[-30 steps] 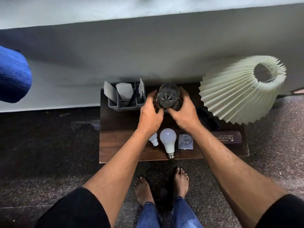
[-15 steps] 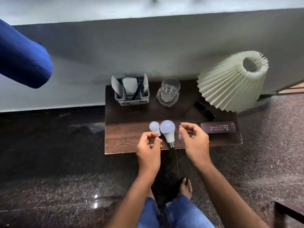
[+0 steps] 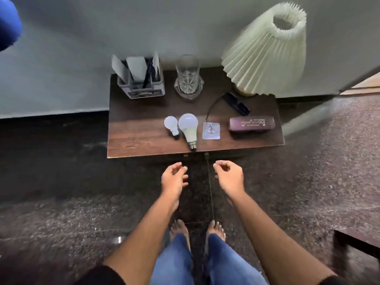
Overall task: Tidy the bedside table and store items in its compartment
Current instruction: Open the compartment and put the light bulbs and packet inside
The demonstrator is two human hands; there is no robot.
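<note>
My left hand [image 3: 173, 178] and right hand [image 3: 229, 176] hang side by side just below the middle of the frame, apart from each other, fingers loosely curled and holding nothing. Both bare forearms [image 3: 144, 233] run up from the lower corners, and my bare feet [image 3: 214, 230] stand at lower centre

The table [image 3: 133, 138] has bare wood at its front left, beside the small bulb [image 3: 171, 125]. A free strip runs between the front row, which is small bulb, big bulb [image 3: 188, 128], packet [image 3: 211, 131] and case [image 3: 251, 124], and the back row of box [image 3: 141, 87] and glass [image 3: 188, 77]. At the back right the lamp shade [image 3: 267, 52] hangs over the corner, and the black switch [image 3: 236, 103] lies across the way.
</note>
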